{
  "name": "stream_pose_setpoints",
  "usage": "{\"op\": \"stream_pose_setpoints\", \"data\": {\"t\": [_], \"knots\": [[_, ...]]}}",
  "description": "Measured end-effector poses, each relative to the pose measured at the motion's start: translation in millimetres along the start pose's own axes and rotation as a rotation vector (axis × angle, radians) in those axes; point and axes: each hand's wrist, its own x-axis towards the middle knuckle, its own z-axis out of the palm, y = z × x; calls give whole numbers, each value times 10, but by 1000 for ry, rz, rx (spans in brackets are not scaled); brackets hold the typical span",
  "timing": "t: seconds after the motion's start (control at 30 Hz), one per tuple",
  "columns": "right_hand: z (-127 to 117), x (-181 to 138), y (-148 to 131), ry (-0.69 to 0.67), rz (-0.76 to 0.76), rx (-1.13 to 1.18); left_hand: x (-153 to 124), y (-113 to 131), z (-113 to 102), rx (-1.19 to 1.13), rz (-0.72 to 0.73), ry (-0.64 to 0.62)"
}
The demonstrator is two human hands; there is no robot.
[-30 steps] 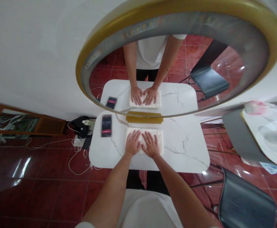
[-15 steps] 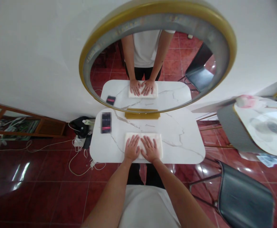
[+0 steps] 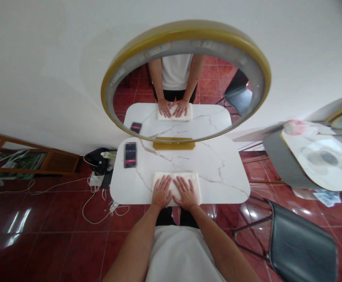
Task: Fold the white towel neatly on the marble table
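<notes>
A white folded cloth (image 3: pixel 176 178), which looks like a towel, lies flat at the near edge of the white marbled table (image 3: pixel 224 168). My left hand (image 3: pixel 161 192) rests palm down on its left half, fingers spread. On the right half lies my right hand (image 3: pixel 185 192), also flat with the fingers apart. The thumbs point toward each other with a small gap between them. Neither hand grips the cloth. Both hands and the cloth show again in the round mirror (image 3: pixel 185 35) behind the table.
A dark phone (image 3: pixel 130 155), its screen blurred, lies at the table's left. The mirror's gold base (image 3: pixel 173 145) stands at the back. To the right are a black chair (image 3: pixel 303 239) and a second table (image 3: pixel 294 156). Cables and a power strip (image 3: pixel 114 207) lie on the left floor.
The cloth and both hands have slid a little toward me, up to the table's near edge. My head view has shifted slightly, so the mirror appears lower. The hands remain flat on the cloth.
</notes>
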Motion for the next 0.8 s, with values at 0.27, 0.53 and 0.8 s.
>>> {"op": "stream_pose_setpoints", "data": {"t": [0.27, 0.53, 0.8], "knots": [[-14, 21, 7, 4, 8, 8, 38, -34, -9, 3, 11, -15], [-29, 175, 98, 11, 11, -7, 185, -77, -10, -2, -8, -14], [-48, 383, 182, 41, 178, -7, 400, -68, 7, -17, -166, 68]]}}
